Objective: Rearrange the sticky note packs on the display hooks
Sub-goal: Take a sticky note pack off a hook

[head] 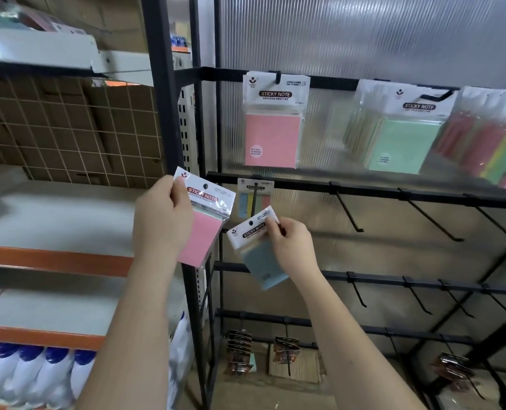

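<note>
My left hand [161, 217] grips a pink sticky note pack [206, 223] by its left edge, held tilted in front of the rack's left post. My right hand [290, 247] pinches the white header of a blue sticky note pack [259, 255], tilted, just below a small multicolour strip pack [255, 196] that hangs on a second-row hook. On the top row hang a pink pack [272, 128], a bunch of green packs [399, 134] and red-yellow packs [488, 143].
Several bare black hooks [346, 208] jut from the second and third rails. Dark packets [238, 353] hang on the bottom rail. To the left stand orange-edged shelves [53, 258] with white bottles [30, 371] and cardboard boxes behind a wire grid [68, 128].
</note>
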Available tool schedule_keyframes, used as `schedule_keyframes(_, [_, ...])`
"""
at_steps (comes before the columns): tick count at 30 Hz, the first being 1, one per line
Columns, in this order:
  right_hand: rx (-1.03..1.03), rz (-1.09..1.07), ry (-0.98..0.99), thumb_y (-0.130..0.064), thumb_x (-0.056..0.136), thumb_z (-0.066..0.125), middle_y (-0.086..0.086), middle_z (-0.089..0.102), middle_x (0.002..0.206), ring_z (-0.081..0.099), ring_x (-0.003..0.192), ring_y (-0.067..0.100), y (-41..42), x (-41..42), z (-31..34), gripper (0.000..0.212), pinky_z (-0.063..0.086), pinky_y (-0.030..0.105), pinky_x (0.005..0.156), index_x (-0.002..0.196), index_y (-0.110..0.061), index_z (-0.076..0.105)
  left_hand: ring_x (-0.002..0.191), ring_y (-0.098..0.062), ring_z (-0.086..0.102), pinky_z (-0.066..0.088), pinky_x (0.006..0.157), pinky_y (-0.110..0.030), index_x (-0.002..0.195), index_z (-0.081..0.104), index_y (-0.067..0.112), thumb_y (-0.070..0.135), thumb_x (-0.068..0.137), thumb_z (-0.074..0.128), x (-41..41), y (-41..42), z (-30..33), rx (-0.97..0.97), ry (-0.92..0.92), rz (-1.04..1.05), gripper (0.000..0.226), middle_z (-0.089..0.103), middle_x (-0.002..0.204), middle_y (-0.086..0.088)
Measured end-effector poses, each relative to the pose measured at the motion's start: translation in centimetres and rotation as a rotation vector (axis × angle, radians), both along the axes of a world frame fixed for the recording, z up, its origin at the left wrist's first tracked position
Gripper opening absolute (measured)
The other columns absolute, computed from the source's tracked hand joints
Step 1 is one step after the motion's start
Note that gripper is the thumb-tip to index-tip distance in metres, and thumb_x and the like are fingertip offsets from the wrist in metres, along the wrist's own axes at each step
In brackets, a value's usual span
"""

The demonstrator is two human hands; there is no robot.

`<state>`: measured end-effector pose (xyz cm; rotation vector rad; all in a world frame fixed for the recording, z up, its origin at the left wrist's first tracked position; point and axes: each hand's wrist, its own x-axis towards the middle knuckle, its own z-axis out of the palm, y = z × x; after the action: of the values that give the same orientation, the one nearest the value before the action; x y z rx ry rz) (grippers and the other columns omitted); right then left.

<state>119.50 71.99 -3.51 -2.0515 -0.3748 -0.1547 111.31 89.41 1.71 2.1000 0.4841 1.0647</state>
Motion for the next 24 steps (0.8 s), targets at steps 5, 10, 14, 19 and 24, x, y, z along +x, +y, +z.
schedule_keyframes(5, [-0.040,-0.006,-0.002,-0.036,0.098,0.042,0.000,0.060,0.069,0.046,0.056,0.011,-1.9,-0.1,2.1,0.040,0.030,0.014,0.042,0.079,-0.006,0.061,0.062,-0.009,0.055,0.034,0.046,-0.020,0.077,0.046,0.012,0.039,0.100,0.034,-0.3,-0.5,0.6,-0.059,0.032,-0.037,0.038,0.055,0.074,0.012])
schedule_keyframes(10, [0.015,-0.104,-0.071,-0.034,0.098,0.044,-0.003,0.058,0.056,0.040,0.041,0.002,-4.8,-0.5,4.0,0.042,0.025,0.015,0.041,0.064,-0.010,0.049,0.062,-0.009,0.054,0.036,0.045,-0.018,0.079,0.047,0.009,0.038,0.100,0.033,0.2,-1.1,2.0,-0.049,-0.009,-0.058,0.038,0.055,0.075,0.008])
schedule_keyframes(14, [0.103,-0.211,-0.185,-0.032,0.097,0.045,-0.003,0.042,0.051,0.036,0.038,0.003,-7.0,-1.0,5.8,0.044,0.026,0.013,0.037,0.060,-0.009,0.040,0.061,-0.001,0.051,0.033,0.041,-0.003,0.079,0.049,0.017,0.036,0.100,0.036,0.8,-2.1,3.7,-0.030,-0.095,-0.117,0.031,0.053,0.075,0.013])
schedule_keyframes(19, [0.220,-0.307,-0.259,-0.033,0.097,0.047,0.002,0.048,0.054,0.032,0.044,0.005,-8.9,-1.8,7.1,0.050,0.023,0.014,0.038,0.065,0.005,0.045,0.062,0.004,0.053,0.036,0.049,-0.006,0.084,0.056,0.010,0.037,0.099,0.042,2.3,-4.1,6.5,0.005,-0.238,-0.203,0.034,0.057,0.077,0.011])
schedule_keyframes(24, [0.281,-0.332,-0.298,-0.031,0.097,0.049,-0.010,0.038,0.045,0.032,0.039,0.002,-10.1,-2.5,7.5,0.048,0.023,0.012,0.038,0.057,-0.005,0.040,0.069,-0.008,0.059,0.046,0.056,-0.025,0.081,0.055,0.012,0.041,0.098,0.041,4.1,-5.6,9.1,-0.028,-0.318,-0.271,0.037,0.060,0.080,0.005])
